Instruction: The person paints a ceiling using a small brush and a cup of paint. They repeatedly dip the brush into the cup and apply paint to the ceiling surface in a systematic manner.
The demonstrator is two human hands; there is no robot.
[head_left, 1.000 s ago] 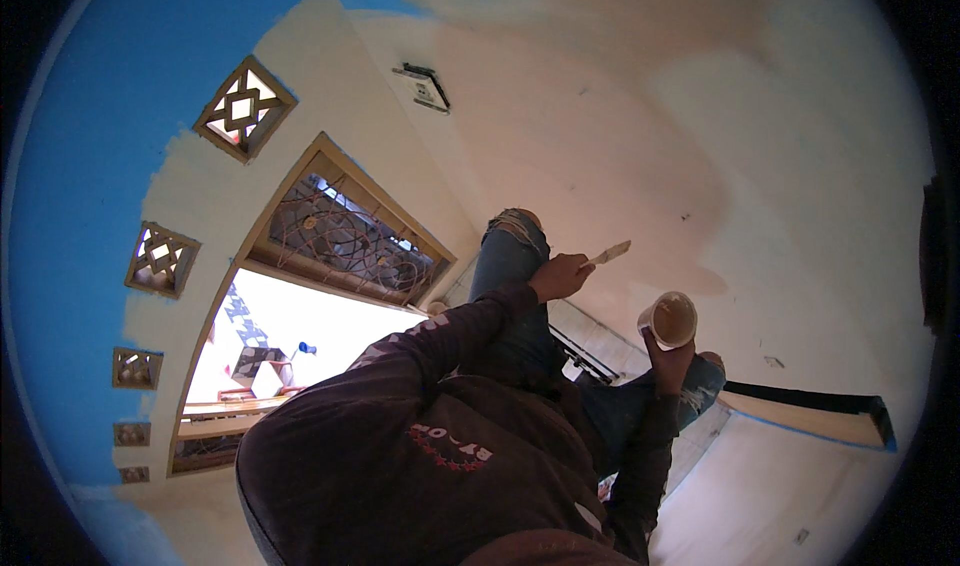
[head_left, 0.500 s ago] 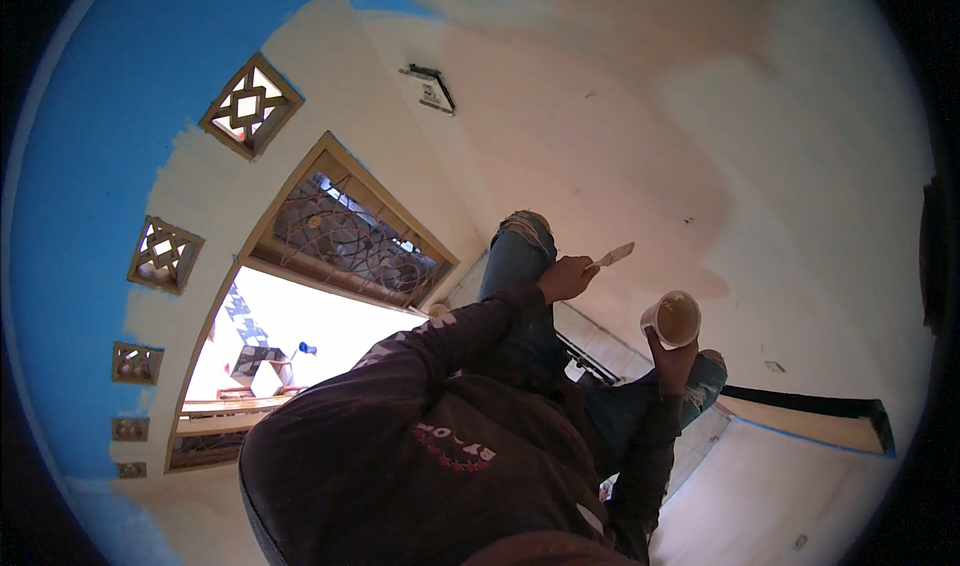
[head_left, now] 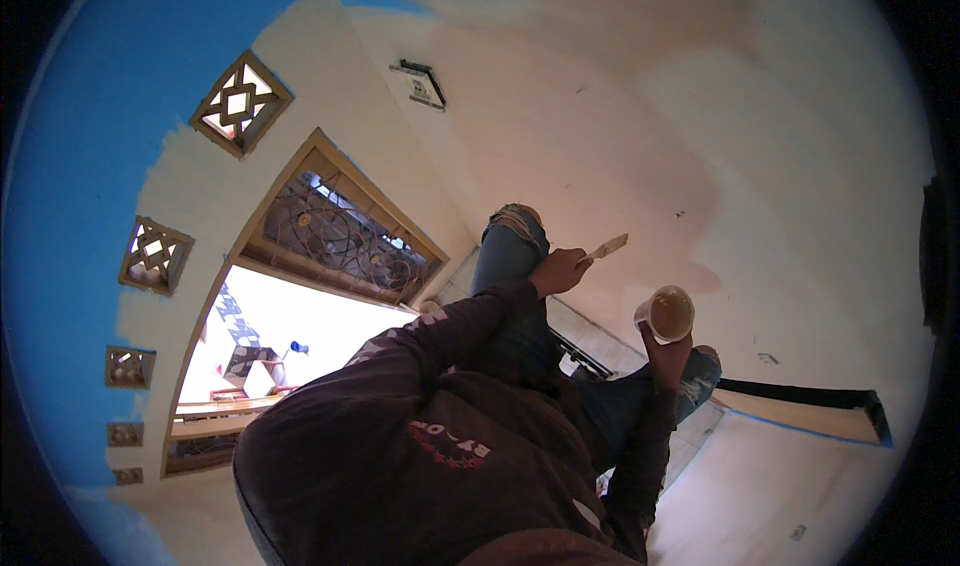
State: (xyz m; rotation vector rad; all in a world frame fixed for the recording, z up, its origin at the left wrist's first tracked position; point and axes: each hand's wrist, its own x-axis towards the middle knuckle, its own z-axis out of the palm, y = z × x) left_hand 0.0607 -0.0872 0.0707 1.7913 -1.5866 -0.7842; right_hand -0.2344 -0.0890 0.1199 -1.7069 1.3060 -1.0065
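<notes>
My left hand point(head_left: 558, 273) is closed around the handle of a flat paintbrush point(head_left: 607, 247). Its pale bristle end points up and to the right, in front of the beige wall. Below and to the right, my right hand point(head_left: 668, 354) grips a round pale tub point(head_left: 669, 314) from underneath. The tub's open mouth shows a light brown content, probably paint. Brush and tub are held apart from each other. Both fists are near my bent knees, in torn jeans point(head_left: 512, 251).
A large wall point(head_left: 600, 136) has uneven beige and pale patches. On the left, a blue wall point(head_left: 70, 196) borders cream paint, with lattice vents point(head_left: 241, 104) and a window with a curled metal grille point(head_left: 340, 231). A socket plate point(head_left: 418, 86) hangs near the corner. Lower right lies a dark-edged opening point(head_left: 800, 406).
The whole view has shifted slightly, so things sit a little further left. Both hands keep their holds on the paintbrush and the tub; the tub looks slightly more tilted.
</notes>
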